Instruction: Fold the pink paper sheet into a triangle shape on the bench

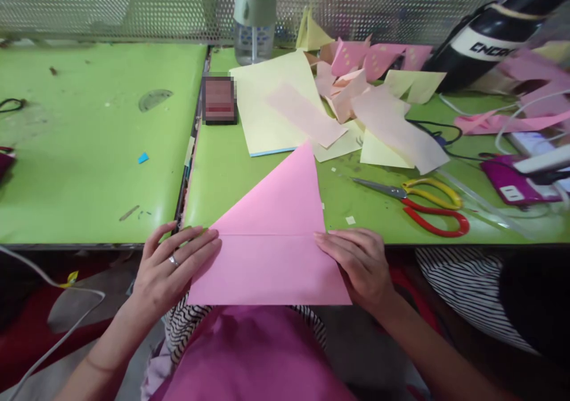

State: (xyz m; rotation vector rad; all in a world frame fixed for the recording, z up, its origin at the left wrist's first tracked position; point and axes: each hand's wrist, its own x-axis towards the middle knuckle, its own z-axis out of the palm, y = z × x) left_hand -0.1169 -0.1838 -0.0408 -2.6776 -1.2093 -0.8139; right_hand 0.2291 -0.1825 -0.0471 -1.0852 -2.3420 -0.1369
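Two hands (173,267) (356,261) press one folded pink sheet (271,240)

Two hands: left hand (171,267), right hand (358,261); one folded pink sheet (271,240); one scissors (423,204); one bottle (255,18).

Craft workbench: paper scraps (356,92), scissors (423,202), mesh partition (111,3).

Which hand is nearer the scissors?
Right. The right hand rests on the pink paper edge, just below-left of the scissors. The left hand holds the paper's far side, well away.
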